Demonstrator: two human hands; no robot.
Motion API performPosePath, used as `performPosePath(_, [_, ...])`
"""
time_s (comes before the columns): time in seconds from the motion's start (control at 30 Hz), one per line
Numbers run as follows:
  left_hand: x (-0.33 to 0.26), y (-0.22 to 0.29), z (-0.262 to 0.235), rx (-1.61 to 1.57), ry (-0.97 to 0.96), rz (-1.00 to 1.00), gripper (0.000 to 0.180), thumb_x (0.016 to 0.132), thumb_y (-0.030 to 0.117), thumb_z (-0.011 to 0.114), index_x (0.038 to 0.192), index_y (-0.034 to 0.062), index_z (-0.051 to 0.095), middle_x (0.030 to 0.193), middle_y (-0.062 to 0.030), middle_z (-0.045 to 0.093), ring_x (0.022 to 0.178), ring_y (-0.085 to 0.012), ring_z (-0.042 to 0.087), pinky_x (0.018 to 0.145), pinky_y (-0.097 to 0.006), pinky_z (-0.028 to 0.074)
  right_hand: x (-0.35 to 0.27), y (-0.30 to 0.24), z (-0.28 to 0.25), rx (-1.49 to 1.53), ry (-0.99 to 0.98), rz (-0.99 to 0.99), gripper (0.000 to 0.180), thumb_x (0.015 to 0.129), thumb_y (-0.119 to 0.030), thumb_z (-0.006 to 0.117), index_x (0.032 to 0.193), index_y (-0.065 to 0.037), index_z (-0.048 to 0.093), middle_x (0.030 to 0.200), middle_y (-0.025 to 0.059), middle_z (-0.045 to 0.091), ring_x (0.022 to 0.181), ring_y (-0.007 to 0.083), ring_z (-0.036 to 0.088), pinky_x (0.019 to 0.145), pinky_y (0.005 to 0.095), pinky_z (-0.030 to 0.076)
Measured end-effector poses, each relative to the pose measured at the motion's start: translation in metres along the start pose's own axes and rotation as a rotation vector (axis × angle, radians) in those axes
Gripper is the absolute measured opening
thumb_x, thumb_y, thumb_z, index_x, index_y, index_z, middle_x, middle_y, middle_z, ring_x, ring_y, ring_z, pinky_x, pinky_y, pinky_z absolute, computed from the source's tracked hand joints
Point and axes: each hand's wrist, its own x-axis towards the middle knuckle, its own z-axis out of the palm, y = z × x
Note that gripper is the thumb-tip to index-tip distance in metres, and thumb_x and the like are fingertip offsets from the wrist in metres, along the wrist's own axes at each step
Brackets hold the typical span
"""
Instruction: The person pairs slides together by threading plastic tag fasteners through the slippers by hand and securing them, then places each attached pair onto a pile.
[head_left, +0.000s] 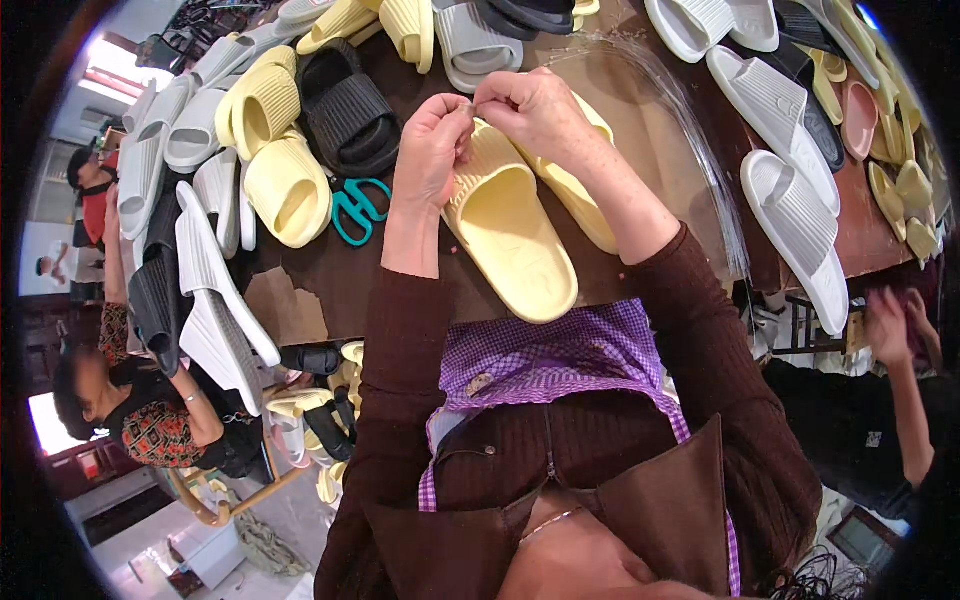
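A pale yellow slide slipper (515,235) lies on the brown table in front of me, its open heel toward me. Over its toe end my left hand (433,148) and my right hand (532,112) meet with fingertips pinched together. Whatever is between the fingertips is too small to make out. A second yellow slipper (582,195) lies just right of the first, partly hidden by my right hand and forearm. Left of my left wrist are teal-handled scissors (358,210), their blades hidden beneath a black slipper (350,115).
Yellow slippers (288,192), grey ones (478,45) and white ones (215,300) crowd the table's left and far sides. A bundle of clear strands (715,190) curves along the right, beside white slippers (795,220). One person (165,425) is at the left, another (860,410) at the right.
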Motion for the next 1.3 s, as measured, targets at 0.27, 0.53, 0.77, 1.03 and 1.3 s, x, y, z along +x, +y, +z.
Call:
performPosePath(0.27, [0.005, 0.0, -0.006, -0.051, 0.091, 0.013, 0.006, 0.086, 0.006, 0.052, 0.089, 0.0026, 0.055, 0.068, -0.0004, 0.055, 0.053, -0.0043, 0.046, 0.046, -0.019, 0.036, 0.002, -0.004, -0.026, -0.137, 0.128, -0.112, 0.013, 0.076, -0.016, 0.063, 0.081, -0.003, 0.064, 0.067, 0.0106, 0.063, 0.059, 0.0216, 0.061, 0.056, 0.0288, 0.048])
performPosePath(0.53, [0.007, 0.002, -0.015, 0.387, 0.184, 0.193, 0.02, 0.085, 0.013, 0.055, 0.098, -0.0026, 0.057, 0.081, -0.0066, 0.063, 0.055, -0.0084, 0.049, 0.049, -0.02, 0.041, -0.055, -0.05, -0.058, -0.24, -0.461, 0.517, 0.034, 0.073, -0.032, 0.067, 0.092, -0.004, 0.065, 0.089, 0.02, 0.062, 0.082, 0.032, 0.061, 0.072, 0.0397, 0.048])
performPosePath(0.77, [0.003, -0.004, -0.002, 0.126, 0.107, 0.006, 0.014, 0.085, 0.008, 0.053, 0.097, 0.0007, 0.055, 0.087, -0.0076, 0.06, 0.057, -0.0068, 0.049, 0.05, -0.019, 0.04, -0.072, -0.012, -0.016, -0.282, -0.082, 0.388, 0.027, 0.069, -0.023, 0.063, 0.08, 0.002, 0.059, 0.08, 0.0211, 0.059, 0.076, 0.0346, 0.059, 0.069, 0.043, 0.048])
performPosePath(1.03, [0.013, -0.003, -0.032, -0.013, 0.378, 0.189, 0.017, 0.086, 0.006, 0.049, 0.103, 0.0029, 0.049, 0.085, -0.0082, 0.059, 0.054, -0.009, 0.047, 0.049, -0.021, 0.038, -0.04, -0.04, -0.155, -0.581, 0.307, 0.153, 0.02, 0.07, -0.015, 0.061, 0.086, -0.003, 0.058, 0.083, 0.0165, 0.06, 0.077, 0.034, 0.059, 0.067, 0.0411, 0.048])
performPosePath(1.3, [0.014, -0.007, -0.03, -0.077, 0.342, 0.096, 0.015, 0.086, 0.005, 0.048, 0.101, 0.0037, 0.049, 0.082, -0.0073, 0.058, 0.053, -0.0086, 0.047, 0.047, -0.022, 0.038, -0.064, 0.079, -0.415, -0.579, 0.735, 0.232, 0.025, 0.087, -0.024, 0.05, 0.089, -0.001, 0.06, 0.085, 0.007, 0.062, 0.079, 0.0189, 0.055, 0.073, 0.0325, 0.045])
